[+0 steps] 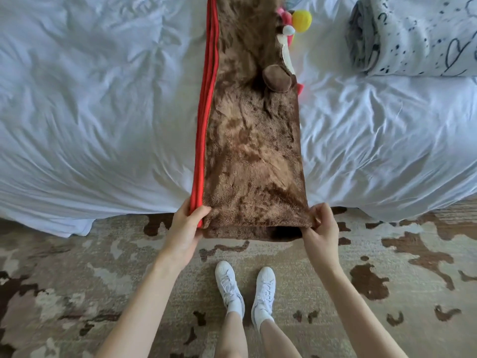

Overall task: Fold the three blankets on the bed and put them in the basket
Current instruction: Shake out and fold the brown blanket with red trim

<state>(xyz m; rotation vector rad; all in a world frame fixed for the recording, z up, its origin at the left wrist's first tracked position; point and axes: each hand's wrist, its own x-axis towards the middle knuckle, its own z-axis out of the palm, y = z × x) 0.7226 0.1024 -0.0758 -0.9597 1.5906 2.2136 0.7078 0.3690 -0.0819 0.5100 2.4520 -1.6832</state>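
Observation:
A brown fleece blanket (253, 151) with a red edge along its left side lies folded into a long narrow strip down the middle of the white bed (90, 112). Its near end hangs just past the bed's edge. My left hand (189, 223) grips the near left corner at the red edge. My right hand (321, 223) pinches the near right corner. A round brown plush ear and bright yellow and pink plush parts are attached to the blanket further up. A white blanket with dark speckles and line drawings (413, 34) lies bunched at the bed's far right. No basket is in view.
I stand on a beige and brown patterned rug (103, 280) at the bed's edge, with my white sneakers (245, 288) below the blanket's end. The white duvet hangs over the bed edge on both sides.

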